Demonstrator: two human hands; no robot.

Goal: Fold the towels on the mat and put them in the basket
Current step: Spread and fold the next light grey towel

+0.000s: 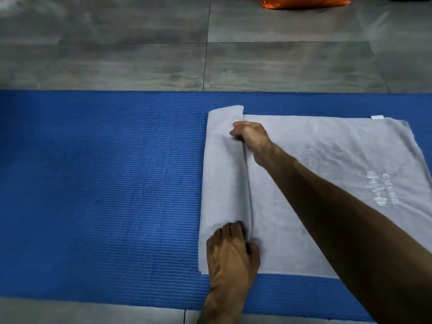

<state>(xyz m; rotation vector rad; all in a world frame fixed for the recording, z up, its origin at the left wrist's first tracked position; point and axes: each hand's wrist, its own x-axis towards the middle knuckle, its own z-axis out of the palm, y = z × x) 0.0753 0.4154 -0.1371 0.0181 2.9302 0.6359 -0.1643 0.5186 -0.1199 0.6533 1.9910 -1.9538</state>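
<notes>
Grey towel [327, 183] flat on blue mat [93, 183]; left hand [232, 251] and right hand [251, 136] each pinching towel's turned-over left flap, likely to keep fold straight.

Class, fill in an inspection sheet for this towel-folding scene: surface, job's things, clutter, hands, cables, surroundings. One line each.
Surface: blue ribbed mat lying on a grey tiled floor.
Job's things: grey towel spread flat on the mat, its left edge turned over into a narrow fold; white tag at its far edge; pale lettering near its right side. No basket seen.
Clutter: nothing seen.
Hands: left hand grips the near end of the fold; right hand grips the far end, its arm reaching across the towel.
Cables: nothing seen.
Surroundings: orange object on the floor at the top edge, mostly cut off.
</notes>
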